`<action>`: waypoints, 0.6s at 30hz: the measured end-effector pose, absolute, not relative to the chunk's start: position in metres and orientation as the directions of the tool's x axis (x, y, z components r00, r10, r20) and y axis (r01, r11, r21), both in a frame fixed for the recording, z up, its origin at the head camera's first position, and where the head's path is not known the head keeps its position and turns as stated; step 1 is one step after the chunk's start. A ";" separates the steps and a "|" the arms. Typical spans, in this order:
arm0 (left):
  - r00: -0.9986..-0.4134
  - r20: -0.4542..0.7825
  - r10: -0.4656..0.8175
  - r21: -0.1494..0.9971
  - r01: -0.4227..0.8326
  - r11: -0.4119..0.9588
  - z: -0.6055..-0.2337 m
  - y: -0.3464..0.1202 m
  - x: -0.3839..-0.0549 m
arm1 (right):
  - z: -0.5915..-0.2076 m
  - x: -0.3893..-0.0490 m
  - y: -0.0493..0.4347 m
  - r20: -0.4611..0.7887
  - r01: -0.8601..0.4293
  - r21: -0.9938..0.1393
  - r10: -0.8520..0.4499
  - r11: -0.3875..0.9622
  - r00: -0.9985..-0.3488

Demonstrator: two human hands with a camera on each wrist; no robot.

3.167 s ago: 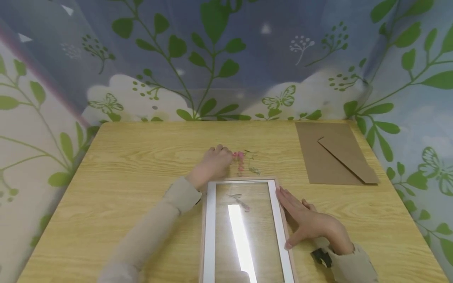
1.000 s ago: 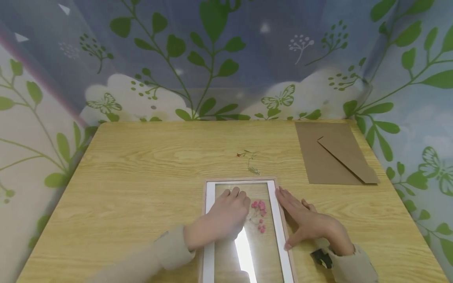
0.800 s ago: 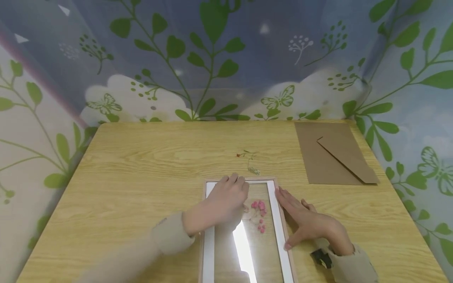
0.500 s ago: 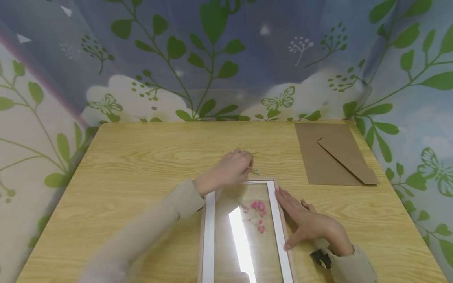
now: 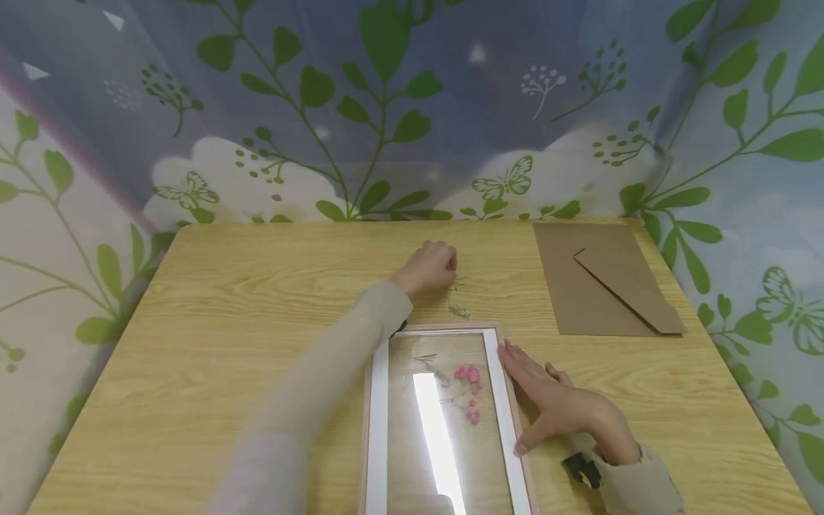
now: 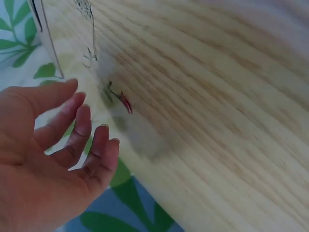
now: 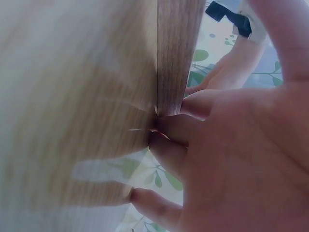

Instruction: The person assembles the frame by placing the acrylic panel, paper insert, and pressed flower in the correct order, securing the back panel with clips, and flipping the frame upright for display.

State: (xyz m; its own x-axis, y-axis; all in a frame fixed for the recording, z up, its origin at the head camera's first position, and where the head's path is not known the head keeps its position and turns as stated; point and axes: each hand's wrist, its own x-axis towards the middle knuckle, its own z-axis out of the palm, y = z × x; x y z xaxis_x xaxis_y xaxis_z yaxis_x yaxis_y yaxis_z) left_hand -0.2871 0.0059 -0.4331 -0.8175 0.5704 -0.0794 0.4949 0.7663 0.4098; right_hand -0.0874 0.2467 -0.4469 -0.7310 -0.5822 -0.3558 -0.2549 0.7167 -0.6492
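A picture frame (image 5: pixel 525 468) with a clear pane lies on the table. Within it are a pink flower spray (image 5: pixel 472 379) and a thin grey-green sprig (image 5: pixel 440 375). My left hand (image 5: pixel 428 268) is beyond the frame's far edge. In the left wrist view its fingers are loosely bent and hold nothing, with a small red flower (image 6: pixel 126 103) on the table just past the fingertips. A pale green sprig (image 5: pixel 459 311) lies between that hand and the frame. My right hand (image 5: pixel 560 404) rests along the frame's right side, fingers extended, thumb touching the border.
A brown envelope-like sheet with a folded flap (image 5: pixel 605 286) lies at the table's back right. Patterned cloth (image 5: pixel 412 107) with leaves and butterflies surrounds the wooden table (image 5: pixel 244 300) at the back and sides. Light glares off the pane.
The pink flower spray has gone from the table beyond the frame into the frame. My left hand has then moved from over the pane to the far side. My right hand stays put.
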 end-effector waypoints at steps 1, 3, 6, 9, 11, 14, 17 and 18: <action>-0.820 -0.094 0.564 0.404 0.486 0.775 -0.434 0.008 -0.289 | -0.447 -0.087 0.247 -0.355 -0.254 -0.649 -0.581 0.717 -0.732; -0.826 -0.130 0.548 0.376 0.470 0.798 -0.436 0.013 -0.291 | -0.448 -0.087 0.246 -0.352 -0.256 -0.654 -0.585 0.712 -0.731; -0.831 -0.177 0.527 0.334 0.453 0.827 -0.435 0.020 -0.292 | -0.447 -0.086 0.246 -0.346 -0.257 -0.662 -0.591 0.704 -0.729; -0.835 -0.220 0.505 0.286 0.440 0.852 -0.434 0.024 -0.290 | -0.447 -0.085 0.246 -0.345 -0.257 -0.667 -0.596 0.699 -0.725; -0.835 -0.247 0.492 0.277 0.425 0.861 -0.432 0.026 -0.288 | -0.447 -0.085 0.246 -0.347 -0.255 -0.667 -0.594 0.701 -0.726; -0.832 -0.289 0.474 0.264 0.407 0.874 -0.428 0.026 -0.286 | -0.446 -0.086 0.247 -0.350 -0.252 -0.663 -0.589 0.705 -0.728; -0.823 -0.333 0.459 0.267 0.385 0.884 -0.427 0.023 -0.285 | -0.445 -0.087 0.247 -0.355 -0.249 -0.658 -0.585 0.710 -0.729; -0.820 -0.348 0.454 0.268 0.377 0.887 -0.427 0.021 -0.285 | -0.445 -0.087 0.247 -0.357 -0.247 -0.659 -0.584 0.711 -0.729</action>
